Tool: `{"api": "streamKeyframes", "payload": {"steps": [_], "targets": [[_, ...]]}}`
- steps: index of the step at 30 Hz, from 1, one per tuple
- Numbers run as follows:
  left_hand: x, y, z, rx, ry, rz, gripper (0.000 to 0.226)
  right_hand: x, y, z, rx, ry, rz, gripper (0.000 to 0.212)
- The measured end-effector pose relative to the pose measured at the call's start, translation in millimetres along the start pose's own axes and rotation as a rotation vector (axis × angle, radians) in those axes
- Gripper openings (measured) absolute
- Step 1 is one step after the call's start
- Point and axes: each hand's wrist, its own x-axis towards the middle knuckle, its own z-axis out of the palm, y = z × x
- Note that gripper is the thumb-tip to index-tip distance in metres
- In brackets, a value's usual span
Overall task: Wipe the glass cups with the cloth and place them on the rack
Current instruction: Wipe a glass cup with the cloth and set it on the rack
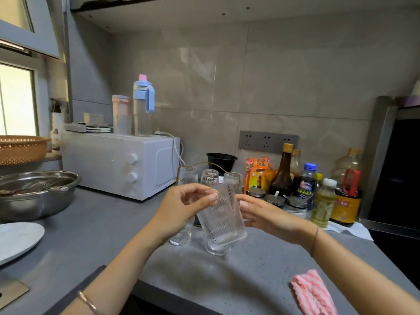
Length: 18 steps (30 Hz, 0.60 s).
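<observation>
A ribbed clear glass cup [221,220] is held tilted above the grey counter, between both hands. My left hand [181,208] pinches its upper end with thumb and fingers. My right hand [268,215] supports its right side. Two more glasses stand on the counter below it, one [181,233] partly behind my left hand and one [217,248] under the held cup. A gold wire rack [204,165] behind holds three upturned glasses [210,177]. The pink-and-white striped cloth [314,292] lies on the counter at the lower right, away from both hands.
A white microwave [118,164] stands at the left with bottles on top. Sauce bottles and jars [304,189] crowd the right behind my right hand. A steel basin [34,194] and a white plate [16,239] sit at the far left. A black appliance [397,171] is at the right edge.
</observation>
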Motion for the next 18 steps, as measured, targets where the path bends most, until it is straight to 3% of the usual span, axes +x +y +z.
{"api": "streamKeyframes", "payload": {"steps": [5, 10, 12, 14, 17, 18], "targets": [[10, 8, 42, 0.027, -0.219, 0.063, 0.010, -40, -4, -10, 0.005, 0.104, -0.021, 0.083], [18, 8, 76, 0.044, -0.325, 0.030, 0.021, -74, 6, -20, -0.003, 0.308, -0.017, 0.053], [17, 4, 94, 0.029, -0.302, 0.034, 0.028, -86, 10, -25, 0.021, 0.392, -0.030, 0.046], [12, -5, 113, 0.011, -0.210, 0.023, 0.051, -95, 15, -30, 0.045, 0.479, -0.041, 0.034], [1, -20, 141, -0.039, -0.202, -0.133, 0.097, -105, 23, -35, 0.050, 0.572, -0.054, 0.056], [-4, -23, 149, -0.086, -0.230, -0.207, 0.098, -108, 25, -36, 0.037, 0.589, -0.056, 0.073]]}}
